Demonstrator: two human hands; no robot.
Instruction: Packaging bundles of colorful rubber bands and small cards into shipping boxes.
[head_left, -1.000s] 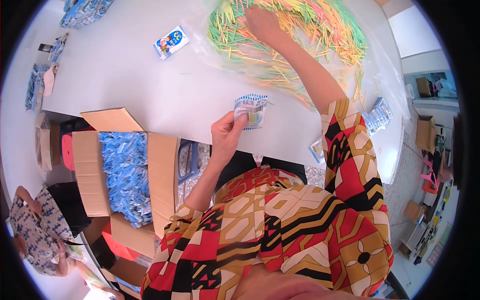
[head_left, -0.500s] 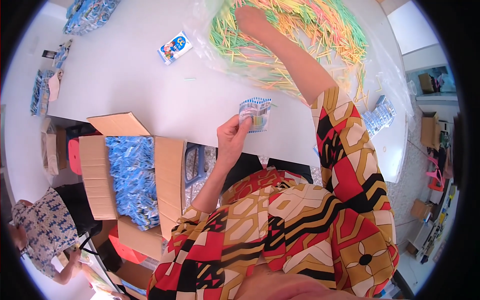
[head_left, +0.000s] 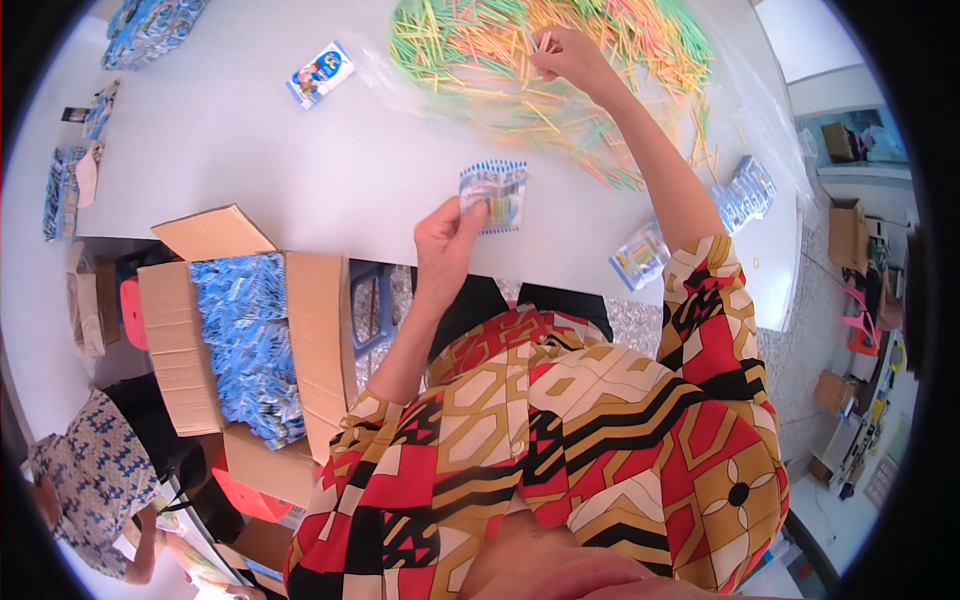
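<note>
My left hand (head_left: 445,248) pinches a small clear packet (head_left: 496,190) with blue-striped edges over the table's near side. A few coloured sticks show through its film. At the far side my right hand (head_left: 575,62) reaches into a heap of thin pastel sticks (head_left: 460,45), green, yellow, orange and pink, spread on a clear plastic sheet (head_left: 770,110). Its fingers are closed together, with sticks showing at the fingertips. How many it holds cannot be made out.
More blue-edged packets (head_left: 745,190) lie beside my right forearm. A blue-and-white printed pack (head_left: 320,75) rests left of the heap. Left of me stands an open carton (head_left: 320,340) filled with blue packets (head_left: 250,340). Another person (head_left: 95,470) sits at lower left.
My right hand has moved rightward and a little nearer across the stick heap, its fingers now drawn together. My left hand keeps the packet. The head view has shifted slightly.
</note>
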